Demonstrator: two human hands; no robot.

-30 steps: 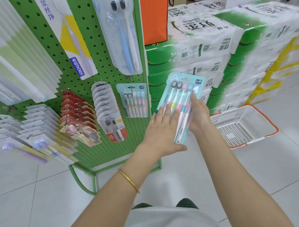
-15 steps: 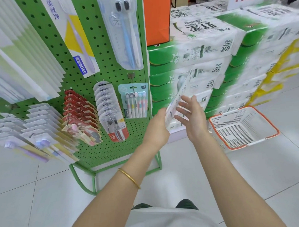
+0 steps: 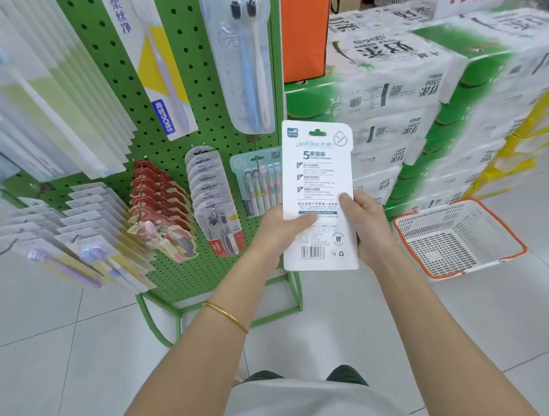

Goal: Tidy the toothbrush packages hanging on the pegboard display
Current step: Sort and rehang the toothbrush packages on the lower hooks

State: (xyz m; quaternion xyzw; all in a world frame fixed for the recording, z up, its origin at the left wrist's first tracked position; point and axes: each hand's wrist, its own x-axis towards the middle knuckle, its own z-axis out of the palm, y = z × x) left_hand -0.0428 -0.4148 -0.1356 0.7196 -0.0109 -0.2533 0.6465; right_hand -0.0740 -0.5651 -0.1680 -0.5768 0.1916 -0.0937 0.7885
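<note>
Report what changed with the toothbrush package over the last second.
The toothbrush package was turned over: brushes faced the camera before, now its white printed back does, upright. Left hand and right hand both grip its lower half. Pegboard stock and basket stayed put.

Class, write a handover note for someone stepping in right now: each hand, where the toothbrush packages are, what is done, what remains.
Left hand: grips the flat white-backed five-toothbrush card package at its left edge, thumb on the printed back.
Right hand: grips its right edge.
Package upright, back toward the camera, off the green perforated pegboard, beside the teal five-brush package hanging there.
Done: package in hand. Left: likely turn it front out and hang it with the teal one.
</note>
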